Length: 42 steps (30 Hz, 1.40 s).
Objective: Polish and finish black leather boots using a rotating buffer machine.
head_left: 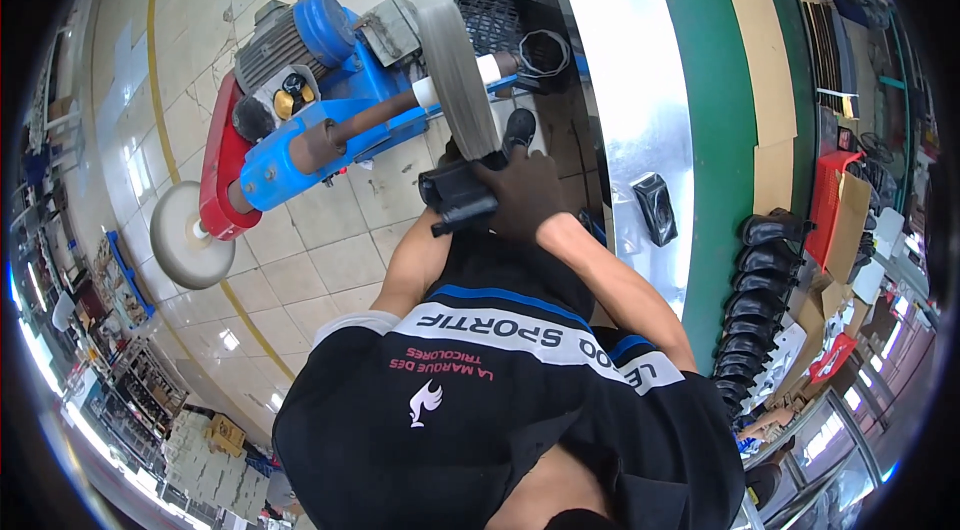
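Observation:
My right hand [532, 192], in a dark glove, is closed over a black leather boot [458, 195], its fingers pressed on the side nearer the wheel. The boot's open shaft points left, and its other end is hidden under the glove. My left forearm [412, 265] runs up beneath the boot; the boot covers my left hand, so its fingers do not show. Just beyond the right fingers, the boot lies at the lower edge of a large grey buffing wheel [458, 80]. Whether they touch cannot be made out.
The blue machine [275, 170] carries the wheel on a shaft, with a red guard [222, 155] and a pale wheel [190, 235] at left. To the right, a metal ledge [625, 40] holds a black shiny item [655, 208] beside a green belt [715, 130]; black boots [755, 300] line up beyond.

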### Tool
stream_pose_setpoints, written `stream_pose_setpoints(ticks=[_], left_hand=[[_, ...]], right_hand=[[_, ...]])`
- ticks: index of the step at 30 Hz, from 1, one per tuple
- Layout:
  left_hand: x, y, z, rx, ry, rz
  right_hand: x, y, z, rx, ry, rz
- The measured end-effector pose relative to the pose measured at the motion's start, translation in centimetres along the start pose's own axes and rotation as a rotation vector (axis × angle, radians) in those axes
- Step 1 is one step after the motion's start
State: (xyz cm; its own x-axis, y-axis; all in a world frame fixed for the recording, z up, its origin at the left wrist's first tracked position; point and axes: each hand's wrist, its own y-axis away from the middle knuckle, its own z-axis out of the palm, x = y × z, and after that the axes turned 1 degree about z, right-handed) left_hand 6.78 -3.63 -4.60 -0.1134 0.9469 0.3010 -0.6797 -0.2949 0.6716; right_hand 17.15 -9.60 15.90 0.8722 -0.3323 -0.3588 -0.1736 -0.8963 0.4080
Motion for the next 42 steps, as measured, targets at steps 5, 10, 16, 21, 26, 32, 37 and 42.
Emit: stream_pose_setpoints(ticks=[5, 10, 16, 21, 26, 32, 37, 42], left_hand=[[-0.2, -0.5, -1.0, 0.055, -0.191, 0.067], [0.9, 0.2, -2.2, 0.092, -0.365, 0.219], [2.9, 3.6, 5.7, -0.437, 0.224, 0.409], [2.8, 0.4, -2.0, 0.013, 0.258, 0.105], [5.6, 7.2, -1.2, 0.605, -0.007, 0.546], [10.2, 11.5, 8.3, 0.789, -1.405, 1.132], [11.7, 9.1, 13.8, 0.357, -1.702, 1.275], [11.7, 6.9, 17.7, -0.12, -2.066, 1.522]], right_hand=[[-0.4, 1.6, 0.2, 0.084, -0.032, 0.02], [-0.2, 8.1, -1.9, 0.114, -0.713, 0.263], [4.6, 8.4, 2.5, 0.057, -1.355, 0.584], [7.5, 2.9, 6.8, -0.236, -1.928, 0.724], [7.7, -0.5, 7.6, -0.388, -1.966, 0.884], [6.7, -0.3, 9.6, -0.453, -1.978, 0.842], [3.7, 1.9, 12.3, -0.27, -2.253, 0.877], [1.7, 1.3, 12.1, -0.395, -2.559, 0.677]])
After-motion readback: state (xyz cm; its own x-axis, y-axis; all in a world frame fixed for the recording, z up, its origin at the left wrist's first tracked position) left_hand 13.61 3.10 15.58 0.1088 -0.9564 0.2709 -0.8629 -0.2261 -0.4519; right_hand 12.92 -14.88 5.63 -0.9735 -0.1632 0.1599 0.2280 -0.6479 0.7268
